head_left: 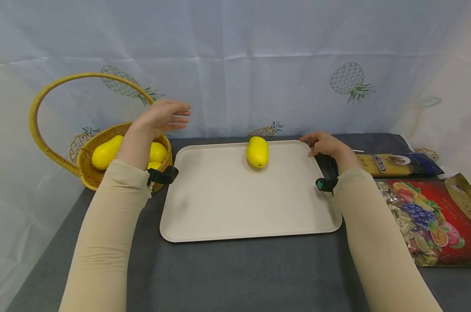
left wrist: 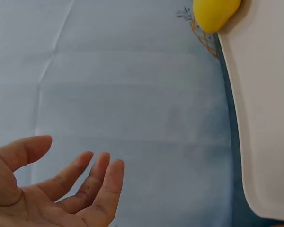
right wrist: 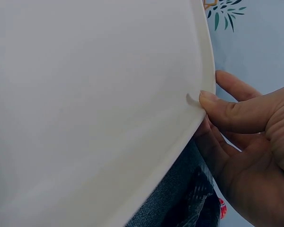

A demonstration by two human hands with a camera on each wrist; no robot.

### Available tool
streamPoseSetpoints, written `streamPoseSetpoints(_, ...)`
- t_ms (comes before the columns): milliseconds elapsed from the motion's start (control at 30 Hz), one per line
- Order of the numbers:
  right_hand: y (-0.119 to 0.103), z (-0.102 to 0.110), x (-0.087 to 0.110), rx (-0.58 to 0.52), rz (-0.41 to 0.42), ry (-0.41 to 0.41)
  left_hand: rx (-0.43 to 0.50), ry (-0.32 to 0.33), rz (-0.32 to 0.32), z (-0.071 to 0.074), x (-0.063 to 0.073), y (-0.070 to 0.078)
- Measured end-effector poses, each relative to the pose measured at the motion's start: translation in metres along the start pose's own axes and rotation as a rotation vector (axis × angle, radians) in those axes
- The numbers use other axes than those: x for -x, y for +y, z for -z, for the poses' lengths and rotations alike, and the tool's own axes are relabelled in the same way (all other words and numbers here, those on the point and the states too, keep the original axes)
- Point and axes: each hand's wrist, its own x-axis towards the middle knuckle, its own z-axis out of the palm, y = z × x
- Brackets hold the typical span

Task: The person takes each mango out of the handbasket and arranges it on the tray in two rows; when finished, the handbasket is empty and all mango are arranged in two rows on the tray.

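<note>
A cream tray (head_left: pixel 251 203) lies on the dark table. My right hand (head_left: pixel 324 144) is at its far right corner; in the right wrist view the thumb (right wrist: pixel 241 112) presses on the rim and the other fingers curl round and under the edge. One smooth yellow fruit, like a mango (head_left: pixel 257 152), rests on the tray by the far rim. My left hand (head_left: pixel 163 118) hovers in the air in front of the wicker basket (head_left: pixel 88 173), its fingers spread and loosely bent around nothing. Several similar yellow fruits (head_left: pixel 107 152) sit in the basket, partly hidden behind the left forearm.
The basket's tall arched handle (head_left: pixel 35 117) rises to the left of the left hand. To the right of the tray lie a yellow and blue pasta packet (head_left: pixel 387 164) and a red bag with fruit pictures (head_left: pixel 434 221). A pale pineapple-print cloth (head_left: pixel 258 86) hangs behind.
</note>
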Motion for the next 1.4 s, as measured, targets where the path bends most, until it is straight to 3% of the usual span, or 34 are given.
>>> streamPoseSetpoints(133,0.002,0.001,-0.001,0.0,0.005,0.001,-0.003,0.027,-0.002,0.011,0.002,-0.005)
streamPoseSetpoints(433,0.001,0.0,-0.001,0.002,0.007,0.006,-0.006,0.012,0.015,0.036,0.003,-0.019)
streamPoseSetpoints(533,0.0,0.0,0.0,-0.002,0.006,0.009,0.038,0.013,0.028,0.046,0.003,-0.024)
streamPoseSetpoints(733,0.001,-0.001,0.0,-0.011,0.003,0.016,0.223,0.058,0.051,0.064,0.003,-0.035)
streamPoseSetpoints(1000,0.002,-0.001,0.0,-0.02,0.02,0.02,0.226,0.091,0.067,0.083,0.004,-0.054)
streamPoseSetpoints(1233,0.001,-0.001,0.001,-0.023,0.014,0.02,0.328,0.193,0.114,0.093,0.005,-0.07)
streamPoseSetpoints(1400,0.001,-0.001,0.0,-0.024,-0.003,0.018,0.288,0.307,0.168,0.097,0.002,-0.081)
